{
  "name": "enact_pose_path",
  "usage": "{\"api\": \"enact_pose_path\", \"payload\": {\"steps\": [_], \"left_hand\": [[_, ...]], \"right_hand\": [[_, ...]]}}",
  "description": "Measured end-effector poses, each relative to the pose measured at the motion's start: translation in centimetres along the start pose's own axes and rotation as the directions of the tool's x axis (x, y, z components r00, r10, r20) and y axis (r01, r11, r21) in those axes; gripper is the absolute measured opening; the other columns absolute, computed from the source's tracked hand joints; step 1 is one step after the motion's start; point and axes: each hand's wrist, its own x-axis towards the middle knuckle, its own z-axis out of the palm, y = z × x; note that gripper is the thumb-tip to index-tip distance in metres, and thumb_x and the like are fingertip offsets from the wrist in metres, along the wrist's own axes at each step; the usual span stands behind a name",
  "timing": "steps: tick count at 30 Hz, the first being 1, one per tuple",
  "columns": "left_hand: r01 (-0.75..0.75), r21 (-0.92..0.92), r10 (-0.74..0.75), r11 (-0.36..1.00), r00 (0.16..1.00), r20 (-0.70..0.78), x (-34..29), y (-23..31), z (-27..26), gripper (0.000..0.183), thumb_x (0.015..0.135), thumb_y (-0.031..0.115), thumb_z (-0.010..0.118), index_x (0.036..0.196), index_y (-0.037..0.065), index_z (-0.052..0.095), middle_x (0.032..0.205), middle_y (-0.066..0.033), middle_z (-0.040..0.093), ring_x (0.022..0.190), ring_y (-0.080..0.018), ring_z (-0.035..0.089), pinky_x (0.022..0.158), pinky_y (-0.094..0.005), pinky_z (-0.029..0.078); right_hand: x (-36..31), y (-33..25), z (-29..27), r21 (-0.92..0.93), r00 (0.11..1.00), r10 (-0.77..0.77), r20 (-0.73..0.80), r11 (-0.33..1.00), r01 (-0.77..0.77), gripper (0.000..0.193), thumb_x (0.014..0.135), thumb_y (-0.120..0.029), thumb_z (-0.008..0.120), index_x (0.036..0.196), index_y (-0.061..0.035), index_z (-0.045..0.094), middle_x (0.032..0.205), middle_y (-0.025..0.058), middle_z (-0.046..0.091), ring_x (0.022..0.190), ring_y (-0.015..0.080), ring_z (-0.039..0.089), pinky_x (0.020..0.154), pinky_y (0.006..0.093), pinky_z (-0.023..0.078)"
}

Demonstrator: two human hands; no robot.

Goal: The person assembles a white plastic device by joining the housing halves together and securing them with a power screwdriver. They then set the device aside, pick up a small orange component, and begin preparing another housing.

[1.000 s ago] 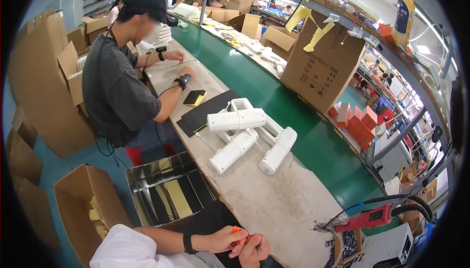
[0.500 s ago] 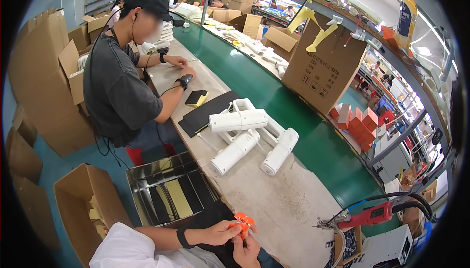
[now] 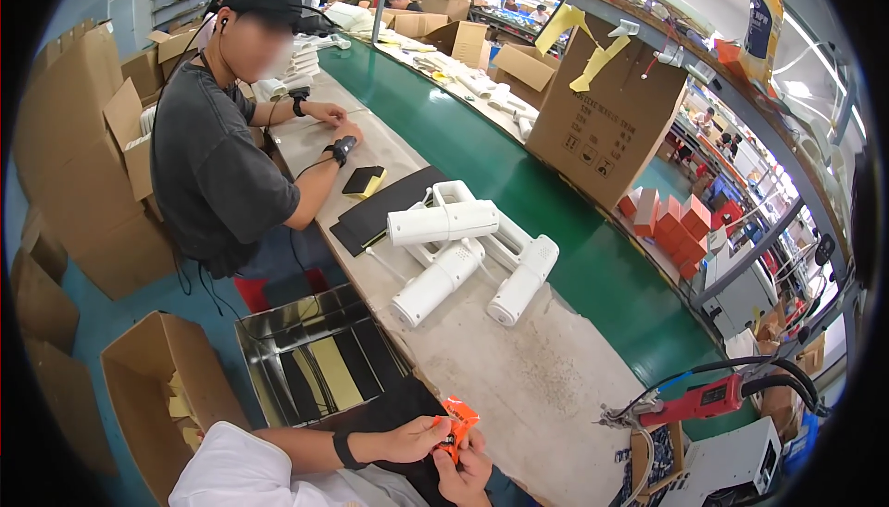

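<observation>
Low in the view, both hands hold a small orange plastic packet [image 3: 457, 413] over my lap at the bench edge. My left hand [image 3: 415, 439] pinches it from the left, a black band on that wrist. My right hand [image 3: 465, 475] closes on it from below, on the right. A small dark spot shows on the packet between the fingers; what it is I cannot make out. Further up the bench lie several white plastic housings with handles [image 3: 443, 277], apart from my hands.
Black foam sheets [image 3: 389, 211] lie beyond the housings. A co-worker [image 3: 227, 155] sits at the left side of the bench. A metal tray [image 3: 255, 359] of black and yellow strips and a cardboard box [image 3: 157, 368] stand left. A red powered tool [image 3: 694, 400] hangs right; a green belt [image 3: 593, 257] runs alongside.
The packet has turned a little in my fingers, showing more of its orange face and a dark spot. The whole view has shifted slightly; the co-worker's head has turned.
</observation>
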Motion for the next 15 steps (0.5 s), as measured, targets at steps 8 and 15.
{"api": "enact_pose_path", "payload": {"steps": [8, 15], "left_hand": [[0.047, -0.054, -0.042, 0.997, 0.996, 0.077, 0.2, -0.4, 0.8, 0.050, 0.101, 0.046, 0.031, 0.104, 0.002, 0.055, 0.118, -0.0096, 0.055, 0.105, -0.0164, 0.051, 0.092, -0.0304, 0.041], [0.017, -0.062, -0.006, 0.998, 0.985, 0.172, -0.2, 0.0, 0.9, 0.042, 0.102, 0.038, 0.036, 0.107, 0.001, 0.055, 0.124, -0.0139, 0.053, 0.117, -0.0225, 0.047, 0.098, -0.0342, 0.038]], "right_hand": [[0.6, -0.5, 1.6, -0.170, 0.943, -0.221, -0.251, 0.969, 0.181, 0.012, 0.082, -0.005, 0.067, 0.087, 0.0032, 0.060, 0.097, 0.0215, 0.062, 0.080, 0.0334, 0.061, 0.070, 0.0370, 0.048], [-1.0, 0.7, 1.2, -0.092, 0.955, -0.134, -0.265, 0.989, 0.114, 0.011, 0.079, -0.005, 0.067, 0.084, 0.0045, 0.067, 0.084, 0.0122, 0.068, 0.075, 0.0166, 0.062, 0.071, 0.0242, 0.046]]}}
